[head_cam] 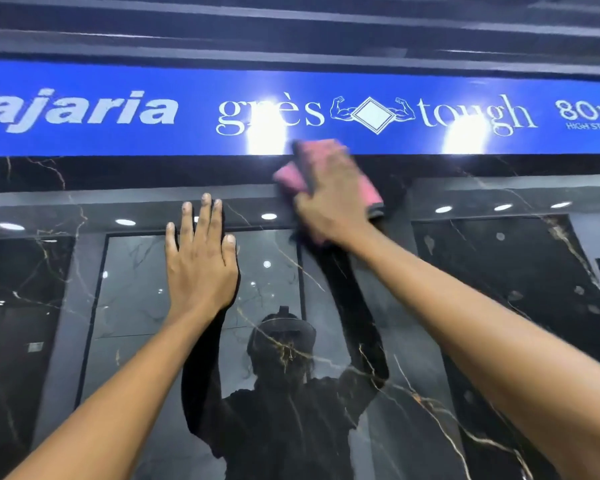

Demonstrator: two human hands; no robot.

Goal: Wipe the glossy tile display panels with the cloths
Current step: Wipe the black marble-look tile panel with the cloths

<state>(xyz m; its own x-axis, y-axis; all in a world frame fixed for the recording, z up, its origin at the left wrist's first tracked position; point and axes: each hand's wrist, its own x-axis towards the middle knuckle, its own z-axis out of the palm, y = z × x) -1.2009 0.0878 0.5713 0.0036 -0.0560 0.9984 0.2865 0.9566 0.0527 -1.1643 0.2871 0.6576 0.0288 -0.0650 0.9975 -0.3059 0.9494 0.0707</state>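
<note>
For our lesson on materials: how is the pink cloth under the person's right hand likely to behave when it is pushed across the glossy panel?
The pink cloth is probably soft and floppy: it lies folded under the right hand. It likely glides easily, since the black marble panel mirrors the lights. It seems light, as flat pressure appears enough to hold it up there.

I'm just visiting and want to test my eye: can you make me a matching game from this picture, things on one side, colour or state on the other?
Things:
1. left hand
2. cloth
3. sign band
4. tile panel

Descriptions:
A. blue with white lettering
B. pink, pressed under the right hand
C. flat, fingers spread on the tile
D. glossy black with pale veins

Pairs: 1-C, 2-B, 3-A, 4-D
</note>
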